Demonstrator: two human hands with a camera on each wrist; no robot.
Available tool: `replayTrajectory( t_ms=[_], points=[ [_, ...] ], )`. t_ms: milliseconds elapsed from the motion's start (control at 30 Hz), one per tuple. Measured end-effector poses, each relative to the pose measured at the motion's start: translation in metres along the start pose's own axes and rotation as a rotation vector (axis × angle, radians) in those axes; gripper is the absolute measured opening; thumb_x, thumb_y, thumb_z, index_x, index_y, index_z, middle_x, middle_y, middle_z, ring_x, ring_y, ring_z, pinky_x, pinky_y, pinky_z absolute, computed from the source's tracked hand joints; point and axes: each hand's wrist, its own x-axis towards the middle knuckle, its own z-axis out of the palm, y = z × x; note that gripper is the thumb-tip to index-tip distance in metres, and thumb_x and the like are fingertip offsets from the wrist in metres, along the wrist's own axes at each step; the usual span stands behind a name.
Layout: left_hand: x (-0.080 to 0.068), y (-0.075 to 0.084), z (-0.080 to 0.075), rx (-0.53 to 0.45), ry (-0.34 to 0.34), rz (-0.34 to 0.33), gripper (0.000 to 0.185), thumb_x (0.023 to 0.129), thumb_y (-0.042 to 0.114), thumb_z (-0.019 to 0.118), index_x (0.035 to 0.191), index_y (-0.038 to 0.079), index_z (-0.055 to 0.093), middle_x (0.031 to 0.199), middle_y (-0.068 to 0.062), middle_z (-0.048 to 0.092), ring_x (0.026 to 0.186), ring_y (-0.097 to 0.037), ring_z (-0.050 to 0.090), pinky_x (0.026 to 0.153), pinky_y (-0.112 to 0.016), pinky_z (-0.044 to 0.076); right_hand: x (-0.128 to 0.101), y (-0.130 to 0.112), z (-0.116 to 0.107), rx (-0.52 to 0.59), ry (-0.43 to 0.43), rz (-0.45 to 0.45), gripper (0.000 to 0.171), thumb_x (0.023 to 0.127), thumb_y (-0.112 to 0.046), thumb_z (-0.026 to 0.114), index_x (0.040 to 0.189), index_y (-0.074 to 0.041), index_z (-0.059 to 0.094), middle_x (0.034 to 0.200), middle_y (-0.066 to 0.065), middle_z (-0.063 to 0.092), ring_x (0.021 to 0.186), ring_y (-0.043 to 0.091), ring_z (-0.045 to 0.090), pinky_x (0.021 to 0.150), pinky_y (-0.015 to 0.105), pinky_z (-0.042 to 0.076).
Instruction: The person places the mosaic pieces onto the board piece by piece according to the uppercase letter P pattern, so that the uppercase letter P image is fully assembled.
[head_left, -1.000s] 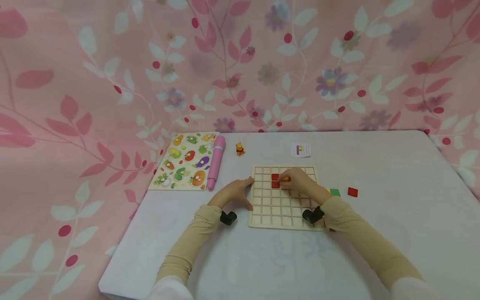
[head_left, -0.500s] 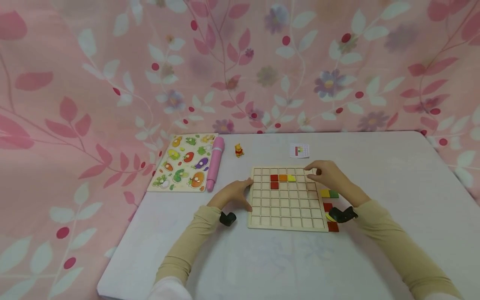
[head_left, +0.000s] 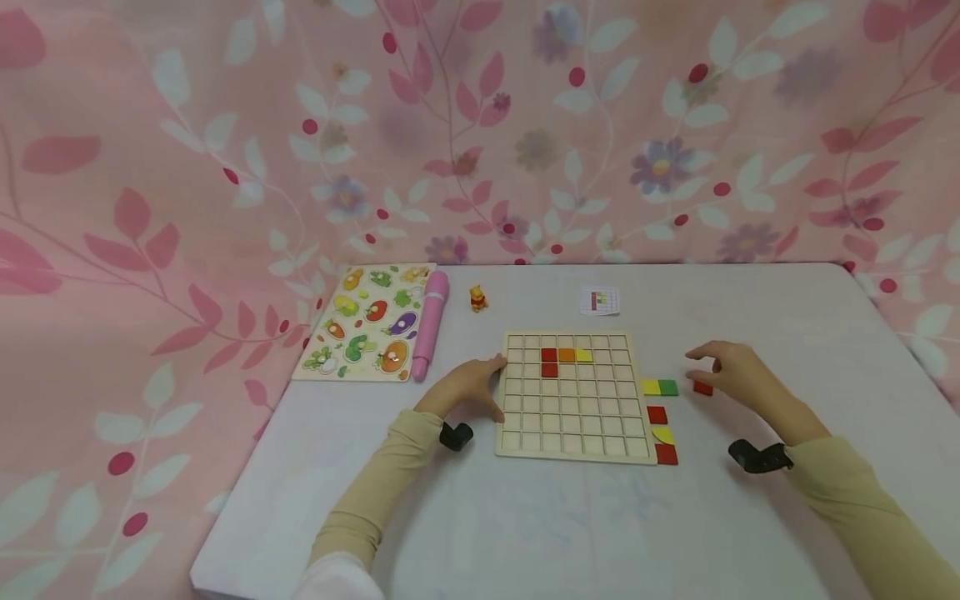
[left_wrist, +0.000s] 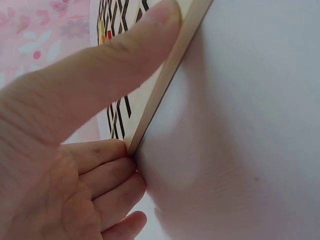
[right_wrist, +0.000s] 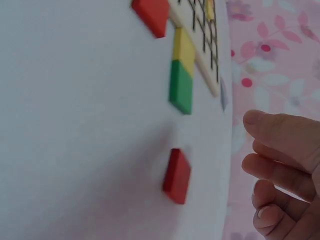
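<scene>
A wooden grid board point(head_left: 573, 417) lies flat on the table. Two red tiles, an orange tile point(head_left: 567, 356) and a yellow tile point(head_left: 584, 356) sit in its upper cells. My left hand point(head_left: 468, 387) rests against the board's left edge, thumb at the near part and fingers at the far part, as the left wrist view also shows. To the right, my right hand point(head_left: 738, 375) hovers with bent, parted fingers and nothing between them. A loose red tile point(right_wrist: 177, 176) lies on the table near it, partly covered by the hand in the head view.
Beside the board's right edge lie a yellow and a green tile point(head_left: 668, 387), two red tiles point(head_left: 657, 415) and a rounded yellow piece point(head_left: 663, 435). Behind stand a pattern card point(head_left: 600, 301) and small bear figure point(head_left: 478, 298). A vegetable puzzle point(head_left: 360, 333) and pink tube point(head_left: 431, 321) lie left.
My right hand has left the board and moved right, over to the loose red tile. The yellow tile beside the orange one is now uncovered. My left hand stays at the board's edge.
</scene>
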Motion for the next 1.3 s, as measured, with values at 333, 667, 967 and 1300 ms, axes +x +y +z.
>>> replayTrajectory(
  t_ms=[333,667,967,1300],
  points=[
    [-0.001,0.001,-0.001,0.01,-0.005,-0.004,0.103,0.056,0.034,0.085,0.141,0.011,0.029,0.143,-0.005,0.026,0.125,-0.026,0.03,0.101,-0.034,0.025,-0.012,0.019,0.013,0.02,-0.075,0.044,0.034,0.073,-0.01,0.072,0.099,0.01,0.062,0.09,0.019,0.058,0.068,0.022,0.048,0.055,0.029,0.044],
    [0.0,-0.001,0.001,0.009,0.0,-0.003,0.103,0.057,0.035,0.084,0.141,0.012,0.029,0.143,-0.004,0.026,0.125,-0.025,0.031,0.101,-0.034,0.025,-0.016,0.025,0.02,0.042,-0.08,0.073,0.028,0.073,-0.004,0.07,0.095,0.011,0.061,0.078,0.009,0.056,0.065,0.02,0.047,0.052,0.029,0.042],
    [-0.001,0.0,0.001,-0.026,-0.003,-0.008,0.103,0.056,0.033,0.085,0.14,0.012,0.03,0.143,-0.005,0.027,0.126,-0.026,0.029,0.102,-0.035,0.025,-0.013,0.016,0.017,0.027,-0.042,0.043,0.026,0.073,-0.003,0.069,0.095,0.009,0.063,0.081,0.01,0.055,0.066,0.021,0.046,0.051,0.027,0.042],
    [-0.002,0.002,-0.002,-0.011,-0.002,-0.022,0.103,0.057,0.033,0.084,0.141,0.013,0.028,0.143,-0.005,0.027,0.126,-0.026,0.028,0.102,-0.035,0.023,-0.003,-0.008,0.013,0.033,0.087,-0.073,0.025,0.072,-0.001,0.07,0.095,0.006,0.064,0.084,0.011,0.055,0.063,0.017,0.043,0.048,0.024,0.039]
  ],
)
